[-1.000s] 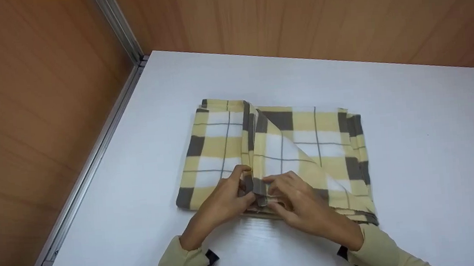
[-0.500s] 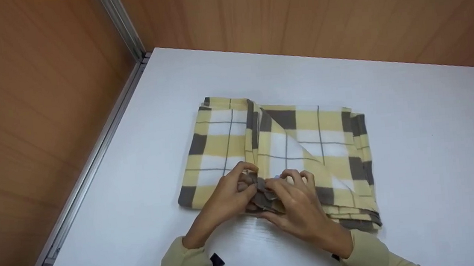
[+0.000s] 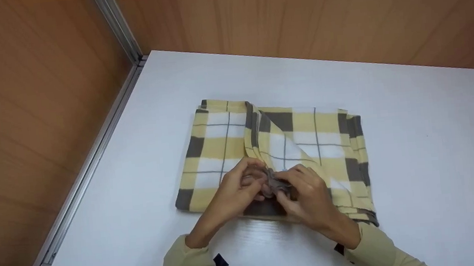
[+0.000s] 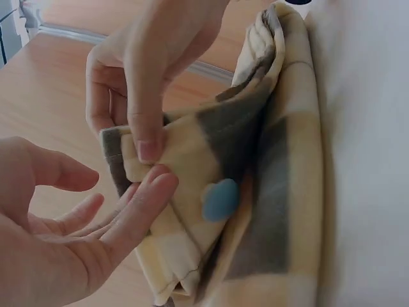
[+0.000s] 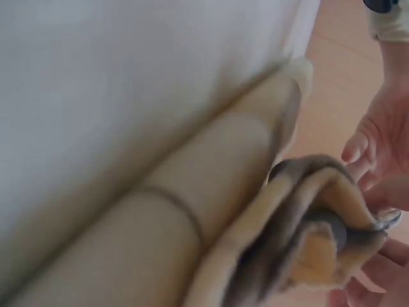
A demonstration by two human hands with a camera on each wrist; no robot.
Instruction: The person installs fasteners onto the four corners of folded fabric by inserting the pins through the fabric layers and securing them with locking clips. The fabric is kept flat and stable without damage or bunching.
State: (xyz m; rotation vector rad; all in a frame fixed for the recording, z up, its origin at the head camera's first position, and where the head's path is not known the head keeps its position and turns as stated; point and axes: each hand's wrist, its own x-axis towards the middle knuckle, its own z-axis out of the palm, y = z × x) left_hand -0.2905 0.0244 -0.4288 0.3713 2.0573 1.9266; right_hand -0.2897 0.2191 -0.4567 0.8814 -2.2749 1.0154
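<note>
A folded plaid blanket (image 3: pixel 212 148) in yellow, white and dark grey lies on the white table. Its gathered dark grey edge (image 3: pixel 276 184) stands raised between the hands in the head view. My right hand (image 3: pixel 308 191) pinches this edge between thumb and fingers. In the left wrist view, the right hand's thumb presses down on the fabric's folded layers. My left hand (image 3: pixel 235 191) is beside it, fingers loosely bent, its fingertips (image 4: pixel 163 182) touching the cloth. A small rounded light blue thing (image 4: pixel 220 199) sits against the fabric; its kind is unclear.
The white table (image 3: pixel 428 159) surrounds the blanket. Brown wood-patterned panels (image 3: pixel 295 12) stand behind it and at the left, joined by a metal corner rail (image 3: pixel 118 27). Black pieces (image 3: pixel 219 264) show at both sleeve cuffs.
The right hand has shifted its hold on the dark grey edge, which is now more bunched up between the hands. The left hand has moved slightly right. The rest of the blanket lies as before.
</note>
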